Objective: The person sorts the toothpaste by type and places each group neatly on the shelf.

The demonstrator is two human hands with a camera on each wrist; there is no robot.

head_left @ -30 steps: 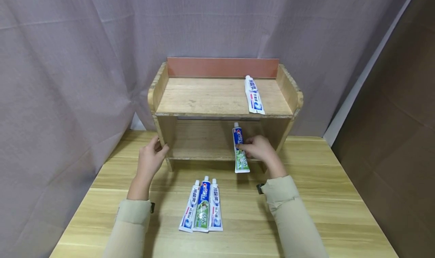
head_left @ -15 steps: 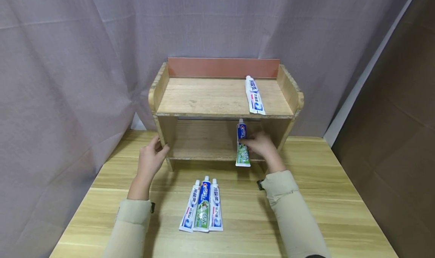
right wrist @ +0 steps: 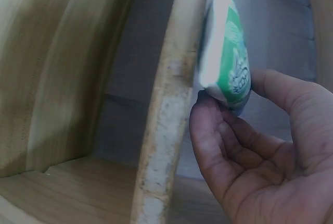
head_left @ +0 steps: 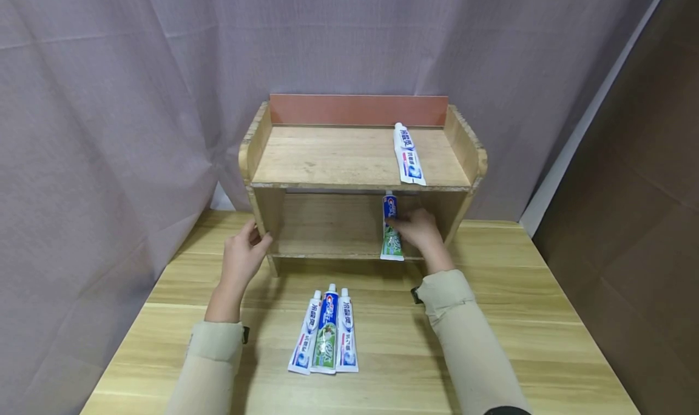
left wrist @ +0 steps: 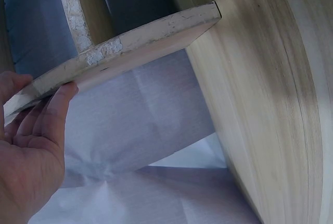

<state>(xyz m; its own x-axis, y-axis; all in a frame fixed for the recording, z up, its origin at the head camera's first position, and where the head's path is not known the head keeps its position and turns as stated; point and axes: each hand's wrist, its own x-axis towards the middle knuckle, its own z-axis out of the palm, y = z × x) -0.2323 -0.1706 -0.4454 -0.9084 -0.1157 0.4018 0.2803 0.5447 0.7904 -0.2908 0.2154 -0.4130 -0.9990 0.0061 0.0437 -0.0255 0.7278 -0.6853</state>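
My right hand [head_left: 423, 229] pinches a blue and green toothpaste tube [head_left: 392, 245] inside the lower level of a small wooden shelf [head_left: 317, 227]. The cap end points to the back, and in the right wrist view the green tail [right wrist: 237, 62] is at the board's front edge; I cannot tell whether the tube touches the board. My left hand [head_left: 244, 254] holds the shelf's left side panel [left wrist: 156, 31], thumb on one face and fingers on the other. On the upper level, towards the right, lies a white toothpaste tube [head_left: 408, 154].
In front of the shelf, a white tube [head_left: 306, 336], a blue and green tube [head_left: 326, 330] and another white tube [head_left: 346, 333] lie fanned on the wooden table [head_left: 524, 318]. A grey curtain [head_left: 349, 39] hangs behind; a brown panel [head_left: 628, 190] stands at the right.
My right hand has moved the blue and green tube back and slightly right, further into the shelf's lower level. The left hand has stayed on the side panel.
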